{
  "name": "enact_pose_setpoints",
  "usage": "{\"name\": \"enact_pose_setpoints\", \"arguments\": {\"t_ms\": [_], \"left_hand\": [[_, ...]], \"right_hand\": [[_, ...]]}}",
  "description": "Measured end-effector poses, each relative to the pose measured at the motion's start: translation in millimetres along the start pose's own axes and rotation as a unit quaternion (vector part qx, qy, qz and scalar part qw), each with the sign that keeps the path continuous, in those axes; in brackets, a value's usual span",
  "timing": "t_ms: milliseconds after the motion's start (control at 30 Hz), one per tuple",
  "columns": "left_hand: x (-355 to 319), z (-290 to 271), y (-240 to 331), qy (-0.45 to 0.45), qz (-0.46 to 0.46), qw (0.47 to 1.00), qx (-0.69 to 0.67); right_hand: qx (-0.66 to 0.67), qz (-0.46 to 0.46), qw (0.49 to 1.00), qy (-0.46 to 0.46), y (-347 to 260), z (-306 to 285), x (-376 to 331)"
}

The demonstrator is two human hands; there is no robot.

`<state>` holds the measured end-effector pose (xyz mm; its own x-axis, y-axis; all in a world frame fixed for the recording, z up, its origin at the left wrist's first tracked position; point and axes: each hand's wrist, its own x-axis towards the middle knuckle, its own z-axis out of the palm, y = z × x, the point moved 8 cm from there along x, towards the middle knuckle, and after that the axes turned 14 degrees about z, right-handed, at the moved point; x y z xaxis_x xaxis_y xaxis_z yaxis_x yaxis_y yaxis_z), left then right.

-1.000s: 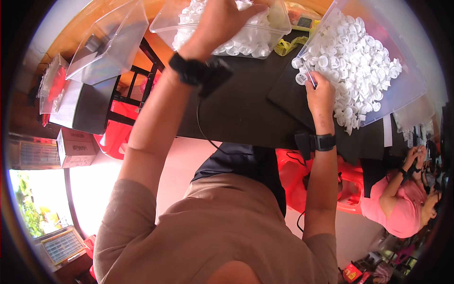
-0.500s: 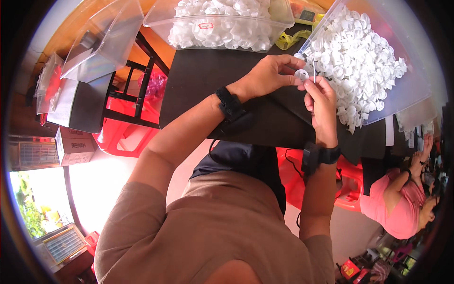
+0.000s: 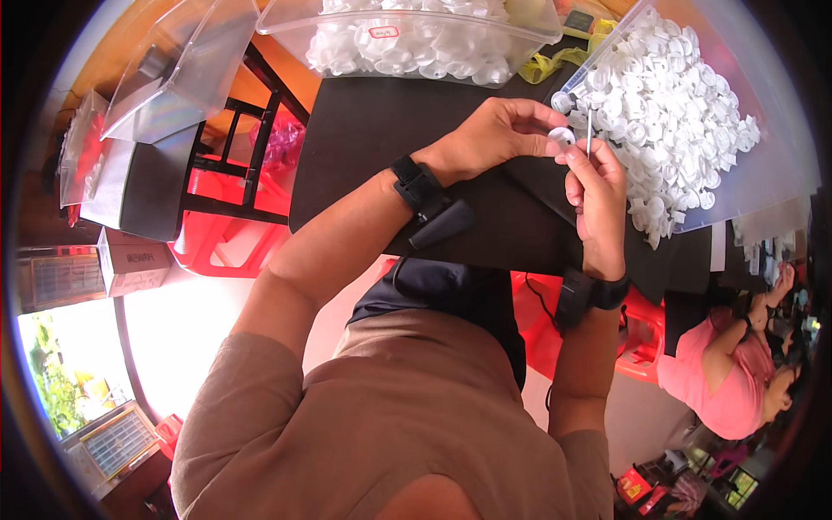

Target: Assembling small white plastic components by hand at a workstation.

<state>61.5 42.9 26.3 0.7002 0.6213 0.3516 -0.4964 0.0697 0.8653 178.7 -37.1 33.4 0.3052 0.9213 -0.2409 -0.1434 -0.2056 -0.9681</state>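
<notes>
Between the thumb and fingers of my left hand (image 3: 498, 137) is a small round white plastic piece (image 3: 562, 137), held up above the dark table. My right hand (image 3: 600, 186) is closed around a thin silver rod-like tool (image 3: 590, 130), which points up from its fingers; the kind of tool cannot be made out. My right thumb tip is at the edge of the white piece, and whether it presses on it is hard to tell. Just beyond my right hand, a heap of similar white plastic pieces (image 3: 672, 121) spills from a tilted clear bin (image 3: 771, 87).
A clear bin (image 3: 407, 24) of white pieces stands at the table's (image 3: 373, 117) far side. Yellow plastic (image 3: 551, 66) lies between the bins. Clear empty tubs (image 3: 165, 95) sit at far left. Red stools (image 3: 221, 243) stand below. A person in pink (image 3: 719, 373) is at right.
The white piece has tilted a little in my fingers. Both hands have shifted slightly right in the picture, along with a small shift of the view. Both grips stay the same.
</notes>
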Motion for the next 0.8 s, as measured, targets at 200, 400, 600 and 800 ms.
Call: {"name": "enact_pose_setpoints", "arguments": {"t_ms": [200, 400, 600, 800], "left_hand": [[-1.7, -2.6, -4.1, 0.011, 0.008, 0.999, -0.034], [-1.5, -0.1, -7.2, 0.022, 0.019, 0.999, -0.036], [-0.7, -8.8, -14.1, 0.042, 0.005, 0.998, -0.050], [-1.9, -15.7, -20.2, 0.065, -0.026, 0.996, -0.051]], "right_hand": [[0.088, 0.027, 0.996, -0.010, 7.3, 5.6, 2.1], [0.097, 0.041, 0.994, -0.013, 14.6, 3.5, 5.1], [-0.058, -0.008, 0.996, 0.060, -5.9, 8.9, -7.3], [-0.240, -0.067, 0.961, 0.118, -3.7, -2.5, -31.6]]}}
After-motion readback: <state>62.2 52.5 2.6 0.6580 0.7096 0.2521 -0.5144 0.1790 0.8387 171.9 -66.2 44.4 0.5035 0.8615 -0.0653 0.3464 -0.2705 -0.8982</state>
